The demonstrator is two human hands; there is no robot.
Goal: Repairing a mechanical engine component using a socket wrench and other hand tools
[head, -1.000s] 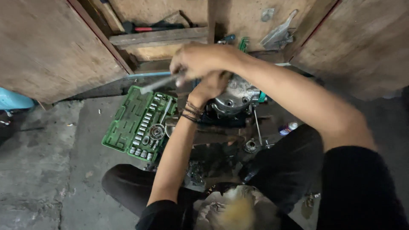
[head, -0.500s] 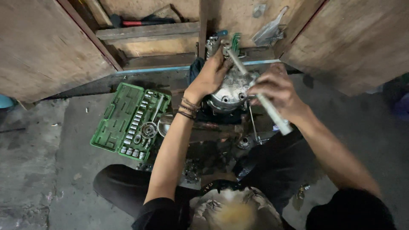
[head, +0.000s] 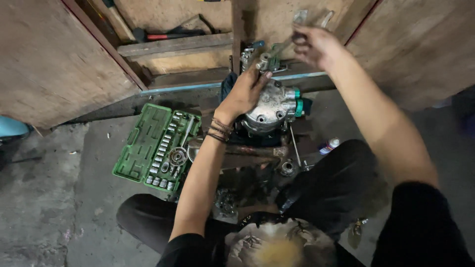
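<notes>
— Head view, looking down: what sits in the middle?

— A grey metal compressor (head: 269,106) with green caps on its right side, resting on dark metal parts on the floor (head: 59,198), between the person's knees.

— And the left hand?

— The left hand (head: 243,94) lies on the compressor's top left, palm down, fingers spread and bent over the casing, thumb toward the fittings at its far end. It presses on the casing rather than closing round it. Dark bands circle the wrist.

— The right hand?

— The right hand (head: 316,47) is raised beyond the compressor, up and to its right, near the wooden boards (head: 420,44). Its fingers are curled round the end of a ratchet (head: 277,52), whose shaft slants down to the compressor's far end. The hand is blurred, so how tight the grip is I cannot tell.

— What lies around?

— Left of the compressor, a green socket case (head: 148,143) lies open on the floor, with rows of sockets in its right half. Just beside the compressor's near right, a thin rod (head: 295,147) and a small spray can (head: 328,146). Beyond it, on a shelf (head: 173,47) between the boards, a red-handled tool (head: 166,35).
</notes>
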